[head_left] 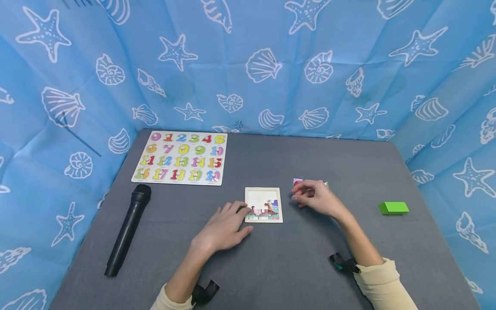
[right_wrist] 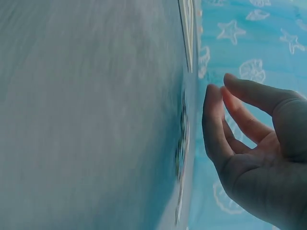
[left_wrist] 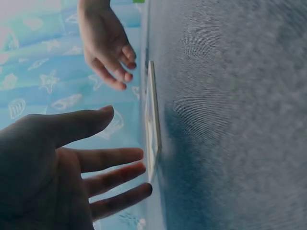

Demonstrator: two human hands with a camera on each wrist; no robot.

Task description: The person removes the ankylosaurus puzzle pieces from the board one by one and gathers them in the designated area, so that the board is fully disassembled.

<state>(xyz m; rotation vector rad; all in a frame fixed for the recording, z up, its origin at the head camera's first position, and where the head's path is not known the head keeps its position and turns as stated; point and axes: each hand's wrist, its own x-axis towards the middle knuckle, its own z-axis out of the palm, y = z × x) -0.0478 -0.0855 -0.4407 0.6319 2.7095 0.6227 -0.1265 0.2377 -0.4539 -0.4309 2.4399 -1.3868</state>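
Observation:
A small square jigsaw puzzle tray (head_left: 255,198) lies mid-table, with a few joined pictured pieces (head_left: 267,211) along its bottom and right side. My left hand (head_left: 226,228) is at the tray's left edge, its fingers nearly straight and the fingertips at the rim. Right of the tray, my right hand (head_left: 315,198) hovers over loose puzzle pieces (head_left: 297,181) that it partly hides. In the right wrist view, this hand's fingers curve loosely toward the thumb, with nothing visible between them. The loose pieces (right_wrist: 181,153) lie flat on the table below.
A number board (head_left: 178,158) with colourful numerals lies at the back left. Nearer, a black microphone (head_left: 128,230) rests at the left side. A green block (head_left: 393,208) sits at the right. Blue curtains (head_left: 232,64) with shells and starfish surround the grey table (head_left: 286,267).

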